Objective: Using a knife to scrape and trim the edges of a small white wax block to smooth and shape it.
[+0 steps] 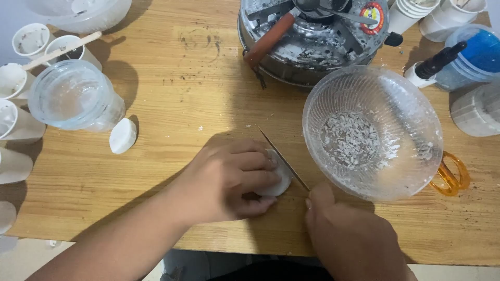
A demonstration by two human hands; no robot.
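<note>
My left hand (pixel 229 179) presses down on a white waxy block (pixel 278 179) lying on the wooden table (pixel 172 93). My right hand (pixel 346 234) grips a knife (pixel 284 158), its thin blade running along the block's right side and touching it. A clear textured glass bowl (pixel 372 130) with white shavings in its bottom stands just right of the blade. Another white chunk (pixel 123 136) lies loose on the table to the left.
A metal pot (pixel 312 39) with a red-handled tool stands at the back. A clear plastic jug (pixel 75 96) and several white cups (pixel 21 78) line the left edge. Orange-handled scissors (pixel 452 177), a dropper bottle (pixel 435 65) and a blue-filled tub (pixel 476 54) sit right.
</note>
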